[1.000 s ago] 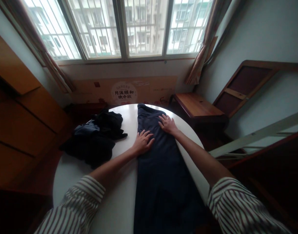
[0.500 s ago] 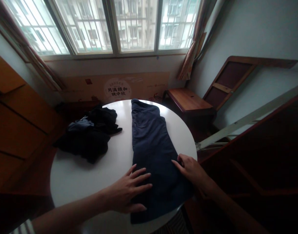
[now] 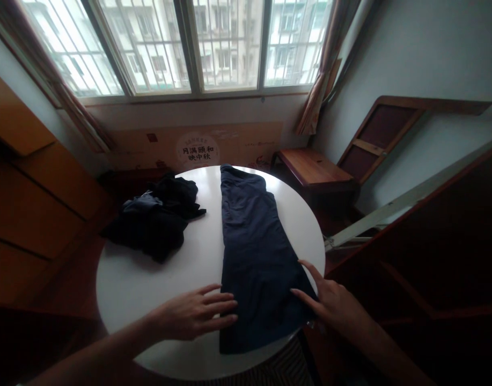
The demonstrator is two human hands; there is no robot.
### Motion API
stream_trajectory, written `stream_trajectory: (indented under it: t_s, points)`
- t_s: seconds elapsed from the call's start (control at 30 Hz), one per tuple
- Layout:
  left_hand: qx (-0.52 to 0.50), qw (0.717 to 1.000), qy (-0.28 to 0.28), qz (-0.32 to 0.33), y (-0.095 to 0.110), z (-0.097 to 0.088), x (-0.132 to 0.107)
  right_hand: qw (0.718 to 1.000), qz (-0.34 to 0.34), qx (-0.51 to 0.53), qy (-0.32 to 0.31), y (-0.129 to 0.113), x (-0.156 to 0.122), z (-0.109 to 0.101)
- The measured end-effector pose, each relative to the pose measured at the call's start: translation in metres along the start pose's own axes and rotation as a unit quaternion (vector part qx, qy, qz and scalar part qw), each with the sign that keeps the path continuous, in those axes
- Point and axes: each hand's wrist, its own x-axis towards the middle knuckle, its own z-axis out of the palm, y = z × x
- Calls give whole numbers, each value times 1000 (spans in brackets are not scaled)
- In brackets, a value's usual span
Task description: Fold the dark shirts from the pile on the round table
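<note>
Navy cloth, probably a pair of trousers folded lengthwise, lies in a long strip across the middle of the round white tabletop, its near end close to the edge. The left hand and the right hand sit at either side of that near end, their fingers spread and released, grasping nothing; whether they touch the fabric cannot be told. The cloth looks soft, light and limp, likely to slump if lifted at one point, so the folded edges near the hands seem the best hold. A crumpled pile of dark clothes lies to the left, well apart.
</note>
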Motion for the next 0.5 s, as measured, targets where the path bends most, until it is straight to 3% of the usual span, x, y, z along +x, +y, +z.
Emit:
stream_trajectory:
  t_s: [0.13, 0.27, 0.4, 0.5]
  points:
    - [53, 998, 3, 34, -10, -4, 5, 998, 7, -58, 33, 1, -16, 9]
    - [37, 997, 11, 72, -7, 8, 23, 997, 36, -55, 37, 0, -18, 15]
    - [8, 996, 64, 63, -4, 24, 34, 999, 39, -17, 25, 3, -22, 18]
    - [-58, 993, 92, 42, -2, 27, 37, 999, 33, 8, 4, 3, -22, 14]
